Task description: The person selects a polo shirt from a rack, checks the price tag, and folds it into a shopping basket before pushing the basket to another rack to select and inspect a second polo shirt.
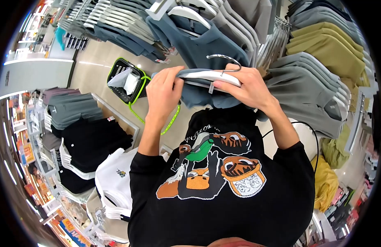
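A white hanger with a metal hook carries a blue-grey T-shirt in front of my chest. My left hand is closed round the shirt's shoulder at the hanger's left end. Near the hook, my right hand grips the hanger, thumb below and fingers over the top. A small tag hangs under the hanger between both hands. Just beyond, a similar blue-grey shirt hangs on the rack. The lower part of the held shirt is partly hidden by my hands.
On the floor to the left stands a black basket with a green rim and white items inside. Grey shirts and olive shirts hang on the right. Black shirts and a white shirt hang on the left.
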The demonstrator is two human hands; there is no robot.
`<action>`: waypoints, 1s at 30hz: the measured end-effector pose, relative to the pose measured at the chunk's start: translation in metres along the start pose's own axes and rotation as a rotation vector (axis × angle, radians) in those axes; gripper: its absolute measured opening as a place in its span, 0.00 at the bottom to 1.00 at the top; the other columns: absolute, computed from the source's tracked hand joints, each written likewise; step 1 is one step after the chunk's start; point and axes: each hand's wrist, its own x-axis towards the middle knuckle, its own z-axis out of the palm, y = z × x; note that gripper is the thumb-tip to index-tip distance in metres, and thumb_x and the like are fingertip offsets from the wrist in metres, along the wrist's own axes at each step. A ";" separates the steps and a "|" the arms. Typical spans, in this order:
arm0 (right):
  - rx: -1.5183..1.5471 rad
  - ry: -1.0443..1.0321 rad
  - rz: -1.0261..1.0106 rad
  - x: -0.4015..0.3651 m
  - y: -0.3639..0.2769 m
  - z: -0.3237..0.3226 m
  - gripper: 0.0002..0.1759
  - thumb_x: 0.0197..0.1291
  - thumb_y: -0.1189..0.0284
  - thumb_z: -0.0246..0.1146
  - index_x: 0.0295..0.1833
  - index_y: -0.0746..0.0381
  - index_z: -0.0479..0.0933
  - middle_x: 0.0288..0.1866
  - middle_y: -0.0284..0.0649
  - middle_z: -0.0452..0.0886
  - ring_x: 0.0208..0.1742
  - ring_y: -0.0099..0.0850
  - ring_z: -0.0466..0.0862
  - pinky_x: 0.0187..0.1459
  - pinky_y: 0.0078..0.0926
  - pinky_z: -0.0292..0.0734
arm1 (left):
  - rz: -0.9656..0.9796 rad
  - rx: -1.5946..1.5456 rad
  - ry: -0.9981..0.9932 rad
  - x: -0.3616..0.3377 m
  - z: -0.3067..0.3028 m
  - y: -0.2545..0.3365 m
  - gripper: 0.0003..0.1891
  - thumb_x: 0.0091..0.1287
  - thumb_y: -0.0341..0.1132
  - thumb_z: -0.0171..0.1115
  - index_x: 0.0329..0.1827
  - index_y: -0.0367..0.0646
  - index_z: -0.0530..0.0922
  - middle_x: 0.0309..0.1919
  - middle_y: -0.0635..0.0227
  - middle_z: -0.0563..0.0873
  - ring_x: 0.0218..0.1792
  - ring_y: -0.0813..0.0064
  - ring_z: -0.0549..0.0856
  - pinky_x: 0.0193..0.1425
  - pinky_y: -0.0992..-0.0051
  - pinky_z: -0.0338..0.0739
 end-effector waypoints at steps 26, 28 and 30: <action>0.534 0.221 0.221 -0.138 -0.027 -0.013 0.23 0.71 0.62 0.65 0.54 0.75 0.82 0.61 0.41 0.82 0.59 0.31 0.81 0.63 0.27 0.73 | -0.685 -1.653 -0.650 -0.031 -0.026 -0.090 0.20 0.70 0.29 0.60 0.62 0.25 0.79 0.50 0.60 0.89 0.47 0.76 0.88 0.55 0.77 0.81; 0.605 0.262 0.291 -0.149 -0.035 -0.009 0.24 0.71 0.61 0.65 0.54 0.76 0.82 0.61 0.41 0.82 0.59 0.30 0.81 0.62 0.27 0.74 | -0.693 -1.737 -0.609 -0.032 -0.023 -0.063 0.21 0.69 0.29 0.60 0.63 0.27 0.79 0.52 0.58 0.89 0.48 0.75 0.88 0.57 0.75 0.81; 0.597 0.314 0.287 -0.163 -0.033 -0.001 0.26 0.73 0.59 0.63 0.54 0.76 0.82 0.64 0.43 0.81 0.62 0.32 0.80 0.65 0.28 0.72 | -0.890 -1.579 -0.556 -0.030 -0.017 -0.046 0.21 0.68 0.29 0.62 0.63 0.28 0.79 0.52 0.58 0.89 0.49 0.74 0.89 0.59 0.75 0.81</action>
